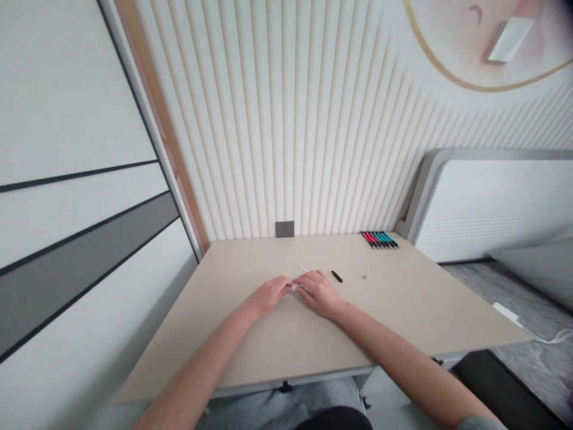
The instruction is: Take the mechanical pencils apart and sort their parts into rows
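Over the middle of the table (250,257), my left hand (271,292) and my right hand (320,291) meet with closed fingertips on a small whitish, clear piece (295,287), which looks like a pen part. The fingers cover much of it. Just beyond my right hand lies a thin white stick (302,269), like a pen refill, its near end hidden by the fingers. A short black tube (336,276) rests to the right of that hand. Farther right is a tiny metallic piece (364,276), too small to name.
At the back right of the table, several red and teal pens (379,240) lie in a row. A dark wall socket (285,229) sits above the back edge. A white cabinet (89,251) stands left, and a bed headboard (487,203) right. A white cable (550,339) hangs near the right corner.
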Demonstrator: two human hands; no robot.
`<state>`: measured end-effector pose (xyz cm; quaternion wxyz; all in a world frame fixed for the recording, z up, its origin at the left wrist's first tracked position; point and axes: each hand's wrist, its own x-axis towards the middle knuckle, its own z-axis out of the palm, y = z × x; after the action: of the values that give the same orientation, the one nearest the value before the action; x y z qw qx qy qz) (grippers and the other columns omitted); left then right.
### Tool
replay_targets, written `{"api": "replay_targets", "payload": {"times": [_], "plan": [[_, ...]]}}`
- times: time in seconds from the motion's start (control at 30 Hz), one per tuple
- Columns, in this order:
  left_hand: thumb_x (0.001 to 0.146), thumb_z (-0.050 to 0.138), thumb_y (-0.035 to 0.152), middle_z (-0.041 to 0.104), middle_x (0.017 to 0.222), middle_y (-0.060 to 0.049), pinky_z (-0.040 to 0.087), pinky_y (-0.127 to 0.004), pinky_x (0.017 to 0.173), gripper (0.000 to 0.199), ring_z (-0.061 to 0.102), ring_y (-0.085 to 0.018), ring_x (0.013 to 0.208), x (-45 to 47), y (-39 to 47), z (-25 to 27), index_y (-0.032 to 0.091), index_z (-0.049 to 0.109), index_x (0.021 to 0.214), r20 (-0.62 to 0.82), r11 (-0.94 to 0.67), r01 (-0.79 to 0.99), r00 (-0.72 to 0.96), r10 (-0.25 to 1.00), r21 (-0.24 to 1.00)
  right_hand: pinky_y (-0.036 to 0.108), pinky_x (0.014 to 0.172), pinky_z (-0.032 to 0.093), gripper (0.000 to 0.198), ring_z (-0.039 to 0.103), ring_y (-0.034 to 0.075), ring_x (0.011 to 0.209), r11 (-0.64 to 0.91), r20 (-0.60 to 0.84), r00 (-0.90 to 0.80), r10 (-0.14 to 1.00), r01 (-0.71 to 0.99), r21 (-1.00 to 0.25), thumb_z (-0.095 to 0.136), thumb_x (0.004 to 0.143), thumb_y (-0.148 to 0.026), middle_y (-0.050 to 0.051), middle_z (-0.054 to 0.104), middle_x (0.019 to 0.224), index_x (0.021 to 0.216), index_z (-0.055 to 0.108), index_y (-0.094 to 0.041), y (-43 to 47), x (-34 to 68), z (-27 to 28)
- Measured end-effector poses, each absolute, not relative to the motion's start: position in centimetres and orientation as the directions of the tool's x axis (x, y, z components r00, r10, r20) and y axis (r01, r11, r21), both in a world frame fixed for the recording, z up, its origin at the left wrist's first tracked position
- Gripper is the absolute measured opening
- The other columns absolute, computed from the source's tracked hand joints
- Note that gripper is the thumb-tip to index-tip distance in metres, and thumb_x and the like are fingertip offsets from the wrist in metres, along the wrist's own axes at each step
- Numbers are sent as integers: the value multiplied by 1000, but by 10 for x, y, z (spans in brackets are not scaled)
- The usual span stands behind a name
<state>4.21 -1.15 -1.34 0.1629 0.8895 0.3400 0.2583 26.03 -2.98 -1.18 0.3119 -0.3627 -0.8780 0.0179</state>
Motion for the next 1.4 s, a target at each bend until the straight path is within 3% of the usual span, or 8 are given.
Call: {"api": "replay_targets", "payload": {"times": [0.17, 0.4, 0.77, 1.0, 1.2, 1.4], "plan": [[98, 44, 29, 66, 91, -3, 48, -27, 79, 18, 63, -17, 85, 42, -10, -13, 20, 59, 95, 354, -680, 513, 595, 722, 524, 35, 89, 42, 24, 63, 19, 97, 785, 573, -563, 595, 561, -263, 47, 99, -31, 9, 70, 105, 114, 62, -22, -29, 262, -12], [98, 44, 35, 66, 87, -2, 47, -26, 76, 23, 62, -16, 81, 42, -10, -11, 20, 60, 94, 331, -647, 504, 580, 744, 572, 34, 87, 44, 24, 63, 18, 90, 791, 602, -544, 585, 549, -272, 43, 100, -31, 7, 70, 97, 104, 65, -22, -27, 258, -15], [95, 49, 26, 66, 115, -9, 47, -33, 94, 28, 61, -20, 105, 43, -12, -13, 19, 58, 120, 368, -721, 442, 646, 669, 534, 30, 82, 50, 25, 63, 17, 87, 736, 585, -462, 667, 532, -419, 40, 101, -32, 7, 67, 93, 99, 63, -21, -24, 260, -20], [96, 48, 32, 71, 100, -5, 49, -31, 88, 22, 65, -19, 94, 34, -7, -13, 21, 66, 104, 365, -638, 567, 527, 767, 521, 29, 78, 49, 23, 63, 17, 82, 687, 597, -375, 709, 562, -462, 44, 98, -33, 6, 66, 89, 97, 64, -21, -23, 266, -19], [96, 49, 35, 71, 102, -4, 49, -31, 88, 24, 65, -19, 95, 25, -4, -11, 23, 66, 107, 382, -622, 585, 493, 782, 520, 30, 75, 48, 23, 62, 18, 79, 616, 610, -246, 753, 589, -523, 48, 97, -34, 6, 68, 86, 95, 66, -20, -19, 272, -17], [96, 49, 34, 70, 104, -4, 48, -31, 90, 23, 64, -19, 98, 29, -8, -9, 23, 65, 108, 392, -636, 573, 502, 771, 518, 29, 75, 48, 24, 63, 17, 79, 610, 596, -260, 760, 603, -515, 49, 97, -35, 6, 69, 85, 94, 67, -20, -19, 270, -19]]}}
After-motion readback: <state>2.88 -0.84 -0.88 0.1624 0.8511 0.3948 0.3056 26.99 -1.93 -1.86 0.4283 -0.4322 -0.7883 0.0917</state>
